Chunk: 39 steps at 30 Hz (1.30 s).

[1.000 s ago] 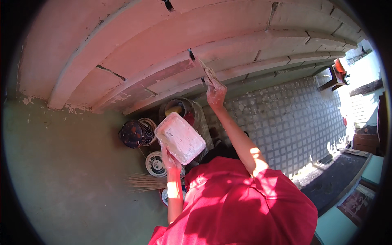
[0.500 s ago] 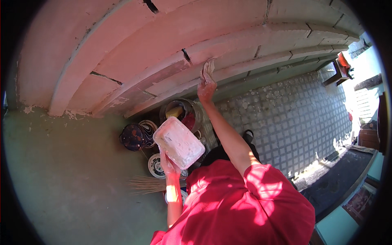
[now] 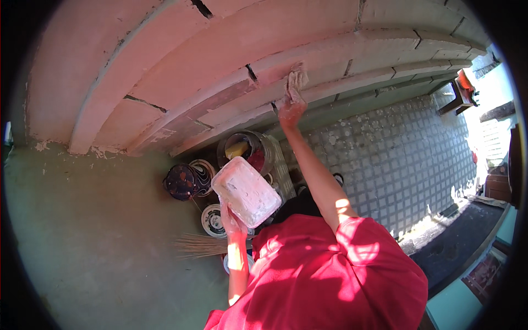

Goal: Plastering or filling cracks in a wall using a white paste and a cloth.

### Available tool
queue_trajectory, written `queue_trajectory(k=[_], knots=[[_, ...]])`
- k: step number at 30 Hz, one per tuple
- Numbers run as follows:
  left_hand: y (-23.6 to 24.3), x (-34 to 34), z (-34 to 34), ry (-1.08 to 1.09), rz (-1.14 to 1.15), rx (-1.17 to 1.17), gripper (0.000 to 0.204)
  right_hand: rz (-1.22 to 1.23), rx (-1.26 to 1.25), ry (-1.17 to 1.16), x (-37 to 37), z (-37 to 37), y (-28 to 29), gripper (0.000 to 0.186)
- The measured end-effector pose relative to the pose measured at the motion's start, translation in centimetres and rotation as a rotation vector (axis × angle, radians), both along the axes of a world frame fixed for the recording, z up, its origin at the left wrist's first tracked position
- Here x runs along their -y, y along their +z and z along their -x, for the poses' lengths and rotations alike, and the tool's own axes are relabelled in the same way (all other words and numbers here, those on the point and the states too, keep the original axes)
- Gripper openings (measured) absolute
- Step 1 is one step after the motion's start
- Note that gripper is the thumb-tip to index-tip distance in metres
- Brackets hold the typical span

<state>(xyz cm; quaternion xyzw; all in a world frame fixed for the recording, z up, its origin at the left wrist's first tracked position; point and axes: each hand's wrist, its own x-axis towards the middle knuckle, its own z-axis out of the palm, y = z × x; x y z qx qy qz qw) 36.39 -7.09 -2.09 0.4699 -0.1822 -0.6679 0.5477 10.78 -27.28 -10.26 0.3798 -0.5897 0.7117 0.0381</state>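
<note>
Wall: The big wall (image 3: 192, 82) is in front of me, with long ridges across it. It is pink on the left and paler on the right. I should do one small bit at a time, going along the ridge and not jumping about.

Floor: The tiled floor (image 3: 385, 148) is down on my right. It has pale spots on it. Small dabs should drip less.

Pail: A round pail (image 3: 269, 151) sits low by the wall, past the tub. I should mind it with my feet.

Tub: My pink, messy tub (image 3: 247, 190) is in front of my tummy, away from the wall. I can't tell how much is in it. Flat and near the wall is best, so drips can land in it.

Left hand: My left hand (image 3: 233, 221) grips the tub's near edge. Some fingers are hidden under it. A firm hold will stop it tipping.

Right hand: My right hand (image 3: 291, 110) is up by the wall, fingers squeezed together, pinching the rag. A loose wrist should help it slide.

Rag: The crumpled thing looks like a rag (image 3: 297, 80), by a darker pink patch. It seems to touch the wall. I should press evenly, with its flat side.

Gap: A dark gap (image 3: 251, 72) is left of the rag. Gentle rubbing is best near its edges.
</note>
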Motion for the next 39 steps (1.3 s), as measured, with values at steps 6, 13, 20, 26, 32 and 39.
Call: queue_trajectory(k=[6,13,20,26,32,39], knots=[[0.2,0.0,-0.5,0.002,-0.004,-0.032,0.045,0.074,-0.090,0.343,-4.5,-5.0,1.5,0.045],[-0.3,-0.3,-1.0,0.038,0.008,-0.004,0.045,0.151,0.708,-0.062,-6.1,5.7,-1.1,0.021],[-1.0,-1.1,-1.4,0.116,-0.030,-0.045,0.045,0.239,0.824,0.156,-4.4,13.9,-0.8,0.014],[-0.9,-0.7,-1.6,0.115,-0.011,-0.057,0.045,-0.081,0.701,0.248,-4.1,11.6,0.8,0.008],[-0.3,-0.2,-0.2,0.096,-0.034,-0.071,0.046,-0.425,0.323,0.183,-3.1,10.6,-1.6,0.012],[-0.9,0.1,-1.3,0.094,-0.052,-0.032,0.046,-0.493,0.344,0.102,-4.8,5.3,0.5,0.020]])
